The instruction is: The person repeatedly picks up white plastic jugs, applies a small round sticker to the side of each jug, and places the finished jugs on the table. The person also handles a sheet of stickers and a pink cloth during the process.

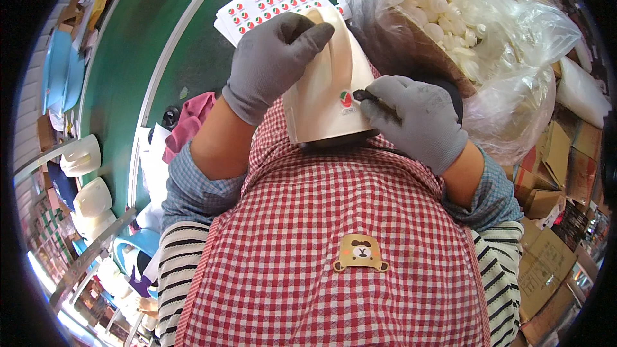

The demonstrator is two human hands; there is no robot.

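Note:
A cream plastic jug (315,115) with a moulded handle (341,53) rests over my lap, tilted. My left hand (274,62), in a grey knit work glove, is closed around the upper part of the jug at its handle. A small red and green sticker (346,99) is on the jug's side wall. Beside that sticker, my right hand (414,115), gloved likewise, pinches a small black object (359,95); what it is cannot be made out. Sheets of matching stickers (272,2) lie behind the jug, on the green conveyor belt (193,53).
At the right, a clear plastic bag (520,86) lines a carton holding many cream plastic caps (441,14). A pink cloth (190,123) lies by the belt's metal rail (166,58). Cream plastic vessels (91,197) stand at left. Cardboard cartons (544,265) are stacked at right.

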